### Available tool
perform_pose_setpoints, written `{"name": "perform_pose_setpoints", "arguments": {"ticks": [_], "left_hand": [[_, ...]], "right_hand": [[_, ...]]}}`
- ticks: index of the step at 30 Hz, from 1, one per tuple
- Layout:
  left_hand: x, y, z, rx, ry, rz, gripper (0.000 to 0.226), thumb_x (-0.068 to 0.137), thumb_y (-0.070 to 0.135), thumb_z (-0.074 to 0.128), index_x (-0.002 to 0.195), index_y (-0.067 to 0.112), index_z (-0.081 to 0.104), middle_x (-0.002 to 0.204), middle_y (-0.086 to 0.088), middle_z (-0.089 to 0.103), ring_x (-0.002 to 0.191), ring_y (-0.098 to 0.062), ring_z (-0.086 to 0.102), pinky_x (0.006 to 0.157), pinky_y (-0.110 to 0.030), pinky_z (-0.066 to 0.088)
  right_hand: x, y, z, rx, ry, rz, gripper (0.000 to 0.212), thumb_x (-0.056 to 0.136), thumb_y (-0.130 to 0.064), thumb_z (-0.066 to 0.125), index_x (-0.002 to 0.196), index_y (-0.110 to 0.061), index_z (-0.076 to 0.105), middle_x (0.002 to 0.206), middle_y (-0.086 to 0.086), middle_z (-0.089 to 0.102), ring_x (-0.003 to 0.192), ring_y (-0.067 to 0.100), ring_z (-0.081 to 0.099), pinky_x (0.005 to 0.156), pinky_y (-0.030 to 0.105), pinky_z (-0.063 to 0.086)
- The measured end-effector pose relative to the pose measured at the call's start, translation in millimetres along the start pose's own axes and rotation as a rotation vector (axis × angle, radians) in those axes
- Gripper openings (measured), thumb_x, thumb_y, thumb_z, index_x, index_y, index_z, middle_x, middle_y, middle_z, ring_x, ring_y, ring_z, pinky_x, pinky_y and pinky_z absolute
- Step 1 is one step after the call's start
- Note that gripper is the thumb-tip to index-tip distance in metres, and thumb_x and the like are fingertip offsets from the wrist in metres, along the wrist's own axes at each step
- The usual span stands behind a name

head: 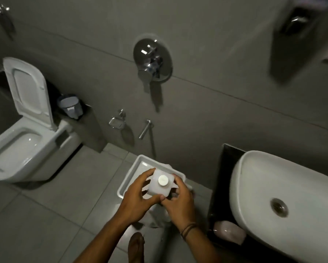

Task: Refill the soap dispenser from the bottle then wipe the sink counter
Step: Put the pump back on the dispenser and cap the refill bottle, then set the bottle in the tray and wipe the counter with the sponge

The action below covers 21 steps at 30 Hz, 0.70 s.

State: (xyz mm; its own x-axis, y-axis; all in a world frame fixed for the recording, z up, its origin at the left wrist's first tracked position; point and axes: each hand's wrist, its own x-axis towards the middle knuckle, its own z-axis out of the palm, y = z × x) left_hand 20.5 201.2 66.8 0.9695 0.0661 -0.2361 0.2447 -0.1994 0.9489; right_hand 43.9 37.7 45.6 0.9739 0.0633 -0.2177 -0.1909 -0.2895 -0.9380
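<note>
A white square bottle (pixel 159 188) with a round white cap (pixel 163 180) is held upright between both hands, low in the middle of the view. My left hand (pixel 138 194) wraps its left side, thumb across the near face. My right hand (pixel 180 201) grips its right side. The white oval sink basin (pixel 258 186) sits on a dark counter (pixel 219 198) to the right. A pale pink thing (pixel 228 231), a cloth or soap, lies on the counter's near part. I cannot pick out a soap dispenser for certain.
A white tray-like bin (pixel 134 175) stands on the tiled floor under the bottle. An open toilet (pixel 26 133) is at the left, with a small bin (pixel 70 106) behind it. A chrome wall mixer (pixel 152 60) and a spout (pixel 145 130) are on the grey wall. My foot (pixel 136 245) shows below.
</note>
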Motion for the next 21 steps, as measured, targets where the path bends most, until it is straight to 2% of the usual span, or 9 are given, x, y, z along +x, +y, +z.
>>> {"name": "perform_pose_setpoints", "arguments": {"ticks": [5, 7, 10, 14, 17, 20, 21], "left_hand": [[49.7, -85.6, -38.6, 0.010, -0.045, -0.158, 0.079, 0.083, 0.023, 0.089, 0.150, 0.027, 0.048, 0.147, 0.004, 0.061, 0.136, -0.021, 0.059, 0.111, -0.049, 0.053], [70.4, -115.8, -50.0, 0.018, -0.066, -0.195, 0.078, 0.083, 0.022, 0.089, 0.149, 0.026, 0.049, 0.145, 0.002, 0.063, 0.133, -0.023, 0.061, 0.110, -0.053, 0.053], [94.8, -152.3, -63.7, 0.012, -0.081, -0.229, 0.081, 0.079, 0.020, 0.091, 0.149, 0.024, 0.050, 0.144, -0.002, 0.064, 0.132, -0.026, 0.062, 0.110, -0.055, 0.053], [111.0, -187.2, -77.3, 0.028, -0.084, -0.240, 0.080, 0.080, 0.019, 0.091, 0.148, 0.022, 0.051, 0.142, -0.002, 0.065, 0.131, -0.025, 0.063, 0.110, -0.054, 0.053], [114.2, -199.1, -81.7, 0.029, -0.078, -0.259, 0.080, 0.078, 0.022, 0.090, 0.148, 0.023, 0.051, 0.141, -0.001, 0.066, 0.130, -0.025, 0.063, 0.109, -0.054, 0.054], [115.9, -203.3, -82.7, 0.035, -0.090, -0.281, 0.079, 0.081, 0.011, 0.090, 0.148, 0.024, 0.050, 0.142, 0.000, 0.064, 0.131, -0.022, 0.062, 0.110, -0.054, 0.053], [115.7, -203.2, -82.6, 0.043, -0.097, -0.284, 0.079, 0.081, 0.010, 0.089, 0.148, 0.023, 0.049, 0.143, 0.000, 0.063, 0.132, -0.022, 0.062, 0.111, -0.054, 0.053]], "right_hand": [[47.0, 57.3, 83.4, -0.035, 0.010, 0.148, 0.071, 0.071, -0.008, 0.089, 0.118, -0.049, 0.056, 0.134, -0.006, 0.064, 0.128, 0.019, 0.059, 0.100, 0.050, 0.056], [64.7, 80.5, 110.3, -0.060, 0.022, 0.185, 0.068, 0.071, -0.012, 0.090, 0.115, -0.053, 0.058, 0.131, -0.011, 0.066, 0.124, 0.014, 0.061, 0.101, 0.049, 0.056], [88.5, 106.3, 140.5, -0.120, -0.018, 0.201, 0.068, 0.071, -0.016, 0.088, 0.111, -0.062, 0.057, 0.119, -0.025, 0.066, 0.114, 0.000, 0.063, 0.102, 0.039, 0.056], [107.6, 129.0, 167.5, -0.155, -0.048, 0.239, 0.061, 0.073, -0.015, 0.087, 0.124, -0.035, 0.061, 0.127, -0.013, 0.067, 0.120, 0.008, 0.062, 0.104, 0.043, 0.055], [109.1, 136.3, 177.4, -0.184, -0.043, 0.262, 0.064, 0.072, -0.016, 0.089, 0.122, -0.041, 0.058, 0.126, -0.020, 0.063, 0.117, 0.003, 0.060, 0.101, 0.030, 0.055], [106.6, 136.3, 180.2, -0.197, -0.034, 0.281, 0.066, 0.074, -0.020, 0.089, 0.120, -0.049, 0.053, 0.116, -0.033, 0.057, 0.103, -0.011, 0.059, 0.084, 0.004, 0.049], [105.9, 135.8, 180.2, -0.199, -0.034, 0.283, 0.065, 0.074, -0.021, 0.089, 0.121, -0.048, 0.053, 0.116, -0.033, 0.058, 0.102, -0.014, 0.058, 0.081, 0.001, 0.047]]}}
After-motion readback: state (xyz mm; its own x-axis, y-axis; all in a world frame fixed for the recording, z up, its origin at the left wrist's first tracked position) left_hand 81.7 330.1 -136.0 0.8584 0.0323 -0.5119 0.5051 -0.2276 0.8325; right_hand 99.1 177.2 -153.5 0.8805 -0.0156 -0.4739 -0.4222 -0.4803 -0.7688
